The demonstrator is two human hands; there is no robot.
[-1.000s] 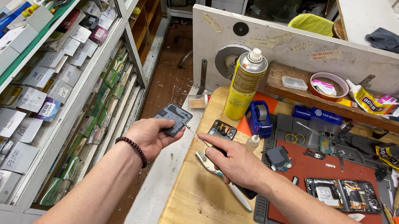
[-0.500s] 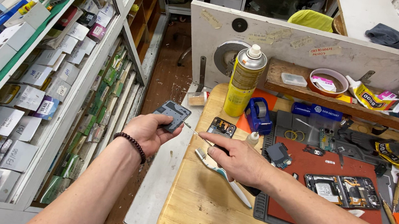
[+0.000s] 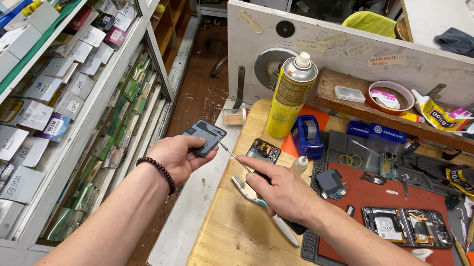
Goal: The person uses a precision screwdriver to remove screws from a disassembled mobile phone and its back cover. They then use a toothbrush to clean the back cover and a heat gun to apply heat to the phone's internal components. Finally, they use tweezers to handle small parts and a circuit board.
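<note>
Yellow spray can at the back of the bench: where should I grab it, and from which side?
Probably around the mid-body of the yellow spray can, coming from its front-left. It stands upright with a plain round wall; the blue tape dispenser crowds its right, and the backboard stands behind.

A single head-worn camera looks steeply down and forward from the person's own eye line, close over the rounded left edge of the wooden tabletop [image 3: 245,256]. It faces the white back panel [image 3: 381,60] at the far edge, with the glass display case [image 3: 52,96] filling the left side.
</note>
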